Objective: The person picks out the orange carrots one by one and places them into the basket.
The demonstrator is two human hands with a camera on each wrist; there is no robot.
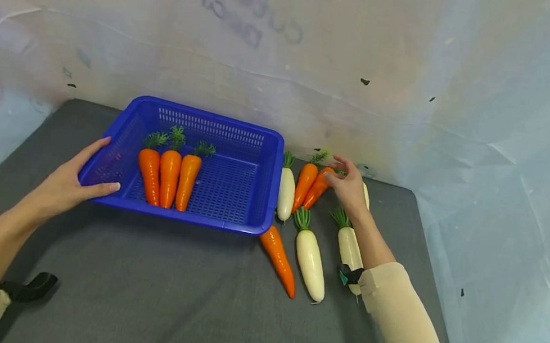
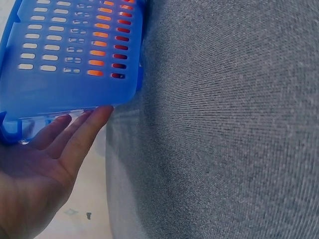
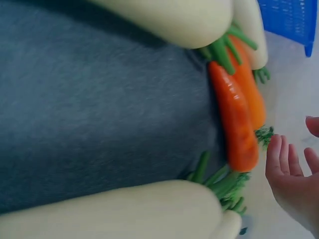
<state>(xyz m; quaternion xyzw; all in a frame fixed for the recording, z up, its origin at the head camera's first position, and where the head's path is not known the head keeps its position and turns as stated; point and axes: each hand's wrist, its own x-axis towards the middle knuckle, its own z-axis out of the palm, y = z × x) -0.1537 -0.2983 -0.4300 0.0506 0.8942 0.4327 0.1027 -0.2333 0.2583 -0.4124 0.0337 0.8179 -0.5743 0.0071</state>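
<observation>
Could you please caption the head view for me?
Left hand touches basket of three carrots; right hand by another carrot.

The head camera gives me the widest view, from above, forward and down across the grey tabletop (image 1: 165, 289) to the pale backdrop (image 1: 166, 57). On the left wrist camera I look from close in, turned sideways, at the outside of the blue basket (image 2: 45, 87), which the head view shares. The right wrist camera puts me near the loose carrots (image 3: 233, 117) and white radishes (image 3: 114, 214), also sideways, sharing both with the head view.
</observation>
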